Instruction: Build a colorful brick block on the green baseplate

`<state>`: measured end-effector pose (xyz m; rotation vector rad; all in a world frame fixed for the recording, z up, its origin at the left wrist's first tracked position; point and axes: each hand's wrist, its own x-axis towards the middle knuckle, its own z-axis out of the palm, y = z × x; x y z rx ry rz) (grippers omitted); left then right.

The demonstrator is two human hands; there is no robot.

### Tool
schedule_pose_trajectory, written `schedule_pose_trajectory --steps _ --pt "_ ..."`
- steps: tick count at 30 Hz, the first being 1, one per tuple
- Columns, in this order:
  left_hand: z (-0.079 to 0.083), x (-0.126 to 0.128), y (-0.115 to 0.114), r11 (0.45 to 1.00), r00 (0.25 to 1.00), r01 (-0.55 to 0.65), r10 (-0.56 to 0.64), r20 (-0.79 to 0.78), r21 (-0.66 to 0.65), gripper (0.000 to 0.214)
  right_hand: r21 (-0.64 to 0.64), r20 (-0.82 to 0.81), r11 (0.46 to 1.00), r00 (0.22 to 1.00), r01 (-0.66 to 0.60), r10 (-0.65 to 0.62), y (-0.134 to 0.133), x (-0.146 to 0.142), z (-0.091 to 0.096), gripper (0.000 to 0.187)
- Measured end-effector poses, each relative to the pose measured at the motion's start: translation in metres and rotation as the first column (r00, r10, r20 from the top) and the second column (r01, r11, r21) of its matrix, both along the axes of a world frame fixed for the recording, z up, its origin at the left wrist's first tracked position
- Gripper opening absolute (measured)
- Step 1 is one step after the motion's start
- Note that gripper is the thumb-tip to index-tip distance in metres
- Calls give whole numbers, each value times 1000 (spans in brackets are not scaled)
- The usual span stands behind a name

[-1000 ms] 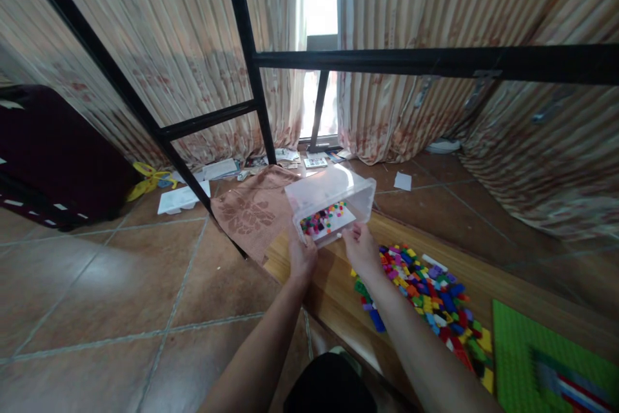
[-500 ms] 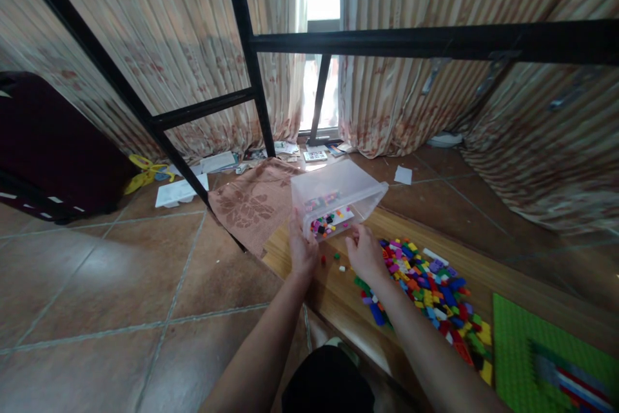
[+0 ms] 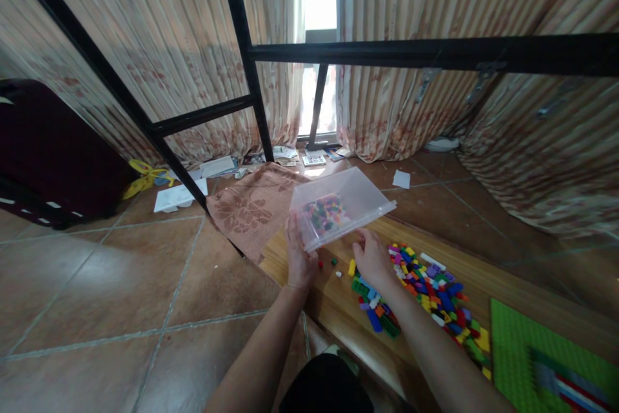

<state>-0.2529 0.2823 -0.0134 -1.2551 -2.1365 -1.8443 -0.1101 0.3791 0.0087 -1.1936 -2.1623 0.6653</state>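
Nearest, at the near right corner of the wooden surface [image 3: 329, 303], lies a green baseplate [image 3: 541, 348]. Beyond it a pile of bricks [image 3: 430, 297] in many colours spreads along the surface toward its far edge.

Both forearms reach forward to the surface's left end. The left hand [image 3: 298, 258] is clamped on the near left corner of a clear plastic box [image 3: 338, 207], thumb on top and fingers wrapped under. The right hand [image 3: 372, 261] meets the box's near rim with curled fingers. Its back hides the grip, so I cannot tell whether it pinches the rim or only steadies it.

A second ago the box's open mouth faced the camera, with small bricks lying inside. It has since tipped further, and its flat base now faces up, raised over the left end of the surface. A cluster of bricks shows blurred through the plastic, and a few loose bricks [image 3: 333, 263] lie between the hands where none lay before.

The box is frosted and thin-walled, with a flanged rim.

Behind it a brown cloth [image 3: 251, 210] drapes onto the tiled floor [image 3: 120, 271]. Farther off are scattered papers [image 3: 178, 197], a black metal frame [image 3: 411, 52] and striped curtains [image 3: 169, 46].
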Motion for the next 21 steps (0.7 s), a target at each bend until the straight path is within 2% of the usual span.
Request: schedule_pose_trajectory --steps 7,12,21 --pt "2 2 -2 998 996 66 -64 -66 21 94 16 8 999 999 -33 33 -5 -1 1 29" --pt "3 3 0 999 996 50 -48 -77 22 83 15 18 999 998 -52 52 -6 -2 0 28" --pt "4 3 -2 1000 998 15 -14 -55 6 80 24 3 999 999 -43 43 -9 1 3 29"
